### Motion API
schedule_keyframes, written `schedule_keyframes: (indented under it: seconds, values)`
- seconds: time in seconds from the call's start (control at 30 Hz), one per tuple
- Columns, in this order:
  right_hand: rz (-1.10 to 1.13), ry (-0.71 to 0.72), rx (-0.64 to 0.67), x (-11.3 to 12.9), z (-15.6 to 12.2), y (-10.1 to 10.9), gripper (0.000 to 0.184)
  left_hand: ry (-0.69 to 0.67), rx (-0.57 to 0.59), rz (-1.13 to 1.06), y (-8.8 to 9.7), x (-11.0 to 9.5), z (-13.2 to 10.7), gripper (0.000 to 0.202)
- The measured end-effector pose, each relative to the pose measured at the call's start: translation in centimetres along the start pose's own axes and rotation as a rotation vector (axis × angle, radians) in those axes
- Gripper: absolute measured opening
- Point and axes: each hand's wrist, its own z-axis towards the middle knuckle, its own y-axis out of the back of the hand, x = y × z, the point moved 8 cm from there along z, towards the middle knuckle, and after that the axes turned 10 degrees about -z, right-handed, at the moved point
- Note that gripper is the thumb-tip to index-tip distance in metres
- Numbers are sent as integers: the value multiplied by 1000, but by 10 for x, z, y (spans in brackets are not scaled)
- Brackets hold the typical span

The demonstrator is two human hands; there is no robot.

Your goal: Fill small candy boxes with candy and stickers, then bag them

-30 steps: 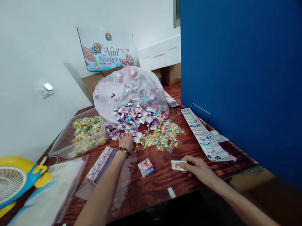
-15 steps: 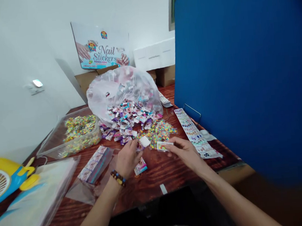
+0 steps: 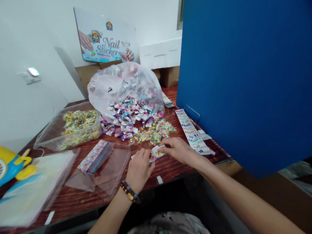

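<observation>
My left hand, with a beaded bracelet at its wrist, is closed around a small printed cardboard box. My right hand pinches a small white packet with yellow bits at the box's end; how far it sits inside is hard to tell. Another small box lies mostly hidden behind my left hand. Just beyond, a pile of clear candy sachets spreads on the table. Behind them, many small printed boxes spill from a large clear plastic bag.
At left stand a clear bin of candy sachets, a row of packed boxes, flat plastic bags and a yellow-and-blue fan. Sticker sheets lie at right beside a tall blue panel. A Nail Stickers carton stands behind.
My hands have come together, the right one bringing the white packet to the box in my left. The box's pale open flap no longer shows. The view has shifted slightly.
</observation>
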Motion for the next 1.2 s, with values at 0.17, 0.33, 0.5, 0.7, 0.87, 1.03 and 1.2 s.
schedule_keyframes:
  seconds: [0.17,0.33,0.5,0.7,0.87,1.03,1.2]
  values:
    - [8,-21,123,6,6,-9,13,-23,16,-8,-5,-10,2,23]
    - [417,-125,263,-9,6,-35,18,-20,-45,-60,-6,-1,-1,26]
    - [699,-228,372,-27,-1,-49,25,-21,-77,-114,-11,1,-9,31]
    - [656,-274,240,-32,-4,-55,12,-26,-76,-123,-17,-7,-13,31]
    - [523,-285,-3,-27,-9,-48,8,7,-95,-153,-21,-4,-11,34]
    - [533,-257,8,-28,-10,-48,14,0,-152,-165,-21,-2,-14,33]
    - [382,-216,40,-26,-15,-47,18,-17,-127,-168,-25,-7,-12,33]
